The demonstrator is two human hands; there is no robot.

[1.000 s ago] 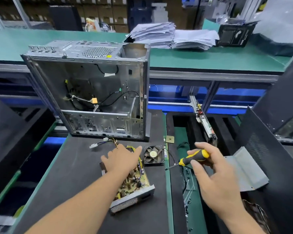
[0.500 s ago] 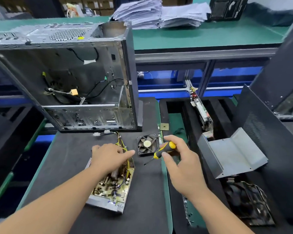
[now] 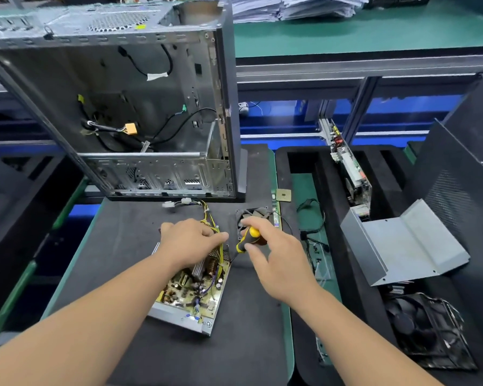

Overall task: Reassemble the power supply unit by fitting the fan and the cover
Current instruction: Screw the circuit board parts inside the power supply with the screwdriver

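A dark mat (image 3: pixel 140 246) covers the near workbench, with a green bench running across behind it.

In the middle of the mat lies the open power supply (image 3: pixel 191 291), its circuit board facing up and its yellow wires (image 3: pixel 211 218) trailing away toward white plugs. The left hand (image 3: pixel 191 240) rests on the far end of the power supply, fingers loosely bent over the wires; whether it actually pinches anything cannot be told.

Just beyond the far right corner of the power supply sits the small black fan (image 3: pixel 253 215), flat on the mat and partly hidden by the right hand (image 3: pixel 279 260). That hand grips the yellow-and-black handle of a screwdriver (image 3: pixel 248 238), thumb and fingers curled round it, the dark shaft pointing down toward the corner of the power supply.

Well to the right of the power supply, the bent grey metal cover (image 3: pixel 407 246) lies propped on a black foam tray (image 3: pixel 299 162). A larger black fan (image 3: pixel 424 330) lies nearer than the cover, and a circuit board (image 3: pixel 346 162) stands on edge in the tray beyond it.

Behind the power supply stands an empty computer case (image 3: pixel 123 107), its side open, loose cables hanging inside. A small square chip (image 3: pixel 283 195) lies right of the case's base.
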